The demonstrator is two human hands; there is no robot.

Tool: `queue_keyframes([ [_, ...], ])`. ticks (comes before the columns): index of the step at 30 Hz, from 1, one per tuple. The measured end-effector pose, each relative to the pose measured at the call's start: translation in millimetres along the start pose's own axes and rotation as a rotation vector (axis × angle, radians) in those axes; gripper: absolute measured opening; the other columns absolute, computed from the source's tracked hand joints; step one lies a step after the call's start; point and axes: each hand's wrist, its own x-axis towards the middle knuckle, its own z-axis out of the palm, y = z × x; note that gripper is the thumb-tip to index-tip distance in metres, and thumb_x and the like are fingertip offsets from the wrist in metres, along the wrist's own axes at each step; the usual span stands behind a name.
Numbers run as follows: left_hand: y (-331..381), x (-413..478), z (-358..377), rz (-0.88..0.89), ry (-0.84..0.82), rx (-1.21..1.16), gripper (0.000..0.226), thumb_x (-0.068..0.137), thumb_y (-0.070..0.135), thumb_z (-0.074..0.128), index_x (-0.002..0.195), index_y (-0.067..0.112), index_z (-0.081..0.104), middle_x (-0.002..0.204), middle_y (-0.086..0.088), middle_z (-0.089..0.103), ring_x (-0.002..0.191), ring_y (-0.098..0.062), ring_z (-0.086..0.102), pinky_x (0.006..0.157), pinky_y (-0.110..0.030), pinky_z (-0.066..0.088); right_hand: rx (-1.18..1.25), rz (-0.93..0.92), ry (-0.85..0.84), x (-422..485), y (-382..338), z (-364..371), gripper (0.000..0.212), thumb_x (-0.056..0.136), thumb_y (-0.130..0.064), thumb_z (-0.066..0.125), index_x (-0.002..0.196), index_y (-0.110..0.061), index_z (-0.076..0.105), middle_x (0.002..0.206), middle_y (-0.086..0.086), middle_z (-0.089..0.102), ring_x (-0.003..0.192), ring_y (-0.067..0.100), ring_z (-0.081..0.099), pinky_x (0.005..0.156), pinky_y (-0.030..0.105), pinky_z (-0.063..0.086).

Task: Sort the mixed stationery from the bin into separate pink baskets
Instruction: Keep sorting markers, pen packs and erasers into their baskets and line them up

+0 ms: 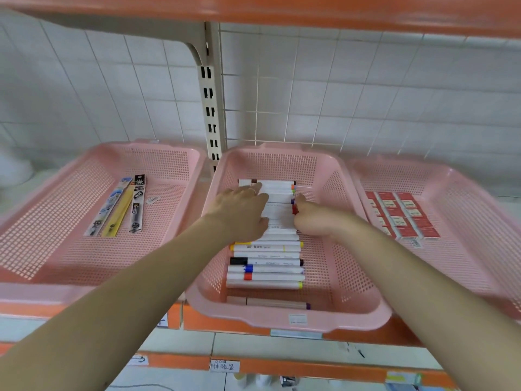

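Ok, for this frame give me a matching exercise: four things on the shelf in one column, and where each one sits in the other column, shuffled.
Column one:
1. white markers
2. red boxes
3. refill packs
4. left hand

Column two:
A. in the right basket
B. flat on top of the white markers
C. in the left basket
D. lined up in a row in the middle basket

Pairs: 1-D, 2-A, 3-C, 4-B.
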Motion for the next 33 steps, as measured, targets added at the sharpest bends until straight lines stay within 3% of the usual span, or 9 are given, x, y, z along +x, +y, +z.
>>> queue_keyframes([
  [4, 1, -1, 0, 0.075, -0.260, 0.101, 0.066, 0.104, 0.050, 0.028, 0.159, 0.016, 0.009, 0.168, -0.007, 0.000, 0.152, -0.023, 0.016, 0.115, -0.045, 0.033, -0.021, -0.008, -0.008, -1, -2, 3, 0.060, 0.100, -0.008, 0.042, 0.155, -0.011, 0.017, 0.148, 0.011, 0.043, 0.133, 0.026, 0.042, 0.098, 0.024, 0.034],
  [7, 2, -1, 0, 0.095, -0.277, 0.098, 0.067, 0.105, 0.048, 0.025, 0.159, 0.015, 0.002, 0.167, -0.007, -0.002, 0.153, -0.022, 0.011, 0.117, -0.045, 0.029, -0.021, -0.035, 0.012, 0, -2, 2, 0.053, 0.099, -0.008, 0.042, 0.151, -0.013, 0.030, 0.142, 0.011, 0.049, 0.123, 0.024, 0.048, 0.095, 0.027, 0.038],
  [10, 2, -2, -1, 0.091, -0.271, 0.083, 0.066, 0.105, 0.048, 0.025, 0.159, 0.015, 0.004, 0.167, -0.007, -0.001, 0.153, -0.022, 0.013, 0.117, -0.044, 0.027, 0.007, -0.067, 0.021, 1, -1, 1, 0.053, 0.097, -0.008, 0.043, 0.149, -0.017, 0.034, 0.140, 0.006, 0.051, 0.110, 0.016, 0.045, 0.091, 0.024, 0.034],
  [13, 2, -1, -2, 0.078, -0.237, 0.039, 0.061, 0.105, 0.048, 0.028, 0.156, 0.016, 0.019, 0.167, -0.006, 0.009, 0.150, -0.024, 0.023, 0.115, -0.046, 0.030, 0.024, -0.083, 0.062, 2, 0, -1, 0.055, 0.093, -0.014, 0.048, 0.145, -0.023, 0.034, 0.132, 0.002, 0.056, 0.113, 0.017, 0.051, 0.095, 0.029, 0.042],
  [15, 2, 0, -2, 0.068, -0.178, 0.014, 0.056, 0.104, 0.048, 0.029, 0.149, 0.016, 0.032, 0.162, -0.004, 0.025, 0.143, -0.025, 0.033, 0.111, -0.046, 0.033, 0.002, -0.108, 0.142, 3, 3, -4, 0.042, 0.092, -0.022, 0.051, 0.133, -0.023, 0.041, 0.118, -0.001, 0.060, 0.103, 0.016, 0.057, 0.082, 0.028, 0.048],
  [17, 1, 0, -4, 0.055, -0.093, -0.008, 0.052, 0.103, 0.050, 0.028, 0.142, 0.016, 0.039, 0.155, -0.002, 0.036, 0.138, -0.025, 0.039, 0.107, -0.045, 0.036, -0.104, -0.137, 0.228, -7, 3, -10, 0.027, 0.098, -0.026, 0.050, 0.123, -0.018, 0.048, 0.111, -0.001, 0.057, 0.095, 0.016, 0.053, 0.069, 0.026, 0.039],
  [22, 14, -7, -18, 0.004, 0.090, -0.118, 0.059, 0.104, 0.054, 0.024, 0.149, 0.020, 0.040, 0.165, -0.003, 0.021, 0.150, -0.023, 0.022, 0.116, -0.045, 0.025, -0.287, -0.276, 0.378, -41, 14, -31, 0.041, 0.103, -0.032, 0.043, 0.138, -0.013, 0.050, 0.155, 0.010, 0.035, 0.145, 0.025, 0.026, 0.112, 0.032, 0.024],
  [27, 49, -18, -30, -0.066, 0.257, -0.192, 0.064, 0.100, 0.060, 0.020, 0.144, 0.019, 0.041, 0.160, -0.004, 0.032, 0.145, -0.025, 0.032, 0.112, -0.047, 0.029, -0.405, -0.300, 0.495, -76, 49, -49, 0.052, 0.102, -0.040, 0.043, 0.143, -0.009, 0.046, 0.157, 0.012, 0.032, 0.145, 0.030, 0.028, 0.115, 0.041, 0.028],
  [33, 138, -28, -41, -0.135, 0.287, -0.239, 0.082, 0.084, 0.070, 0.011, 0.148, 0.026, 0.038, 0.157, 0.000, 0.036, 0.143, -0.024, 0.033, 0.109, -0.046, 0.032, -0.459, -0.308, 0.551, -125, 138, -76, 0.054, 0.100, -0.046, 0.042, 0.145, -0.015, 0.045, 0.154, 0.008, 0.038, 0.143, 0.027, 0.032, 0.114, 0.043, 0.031],
])
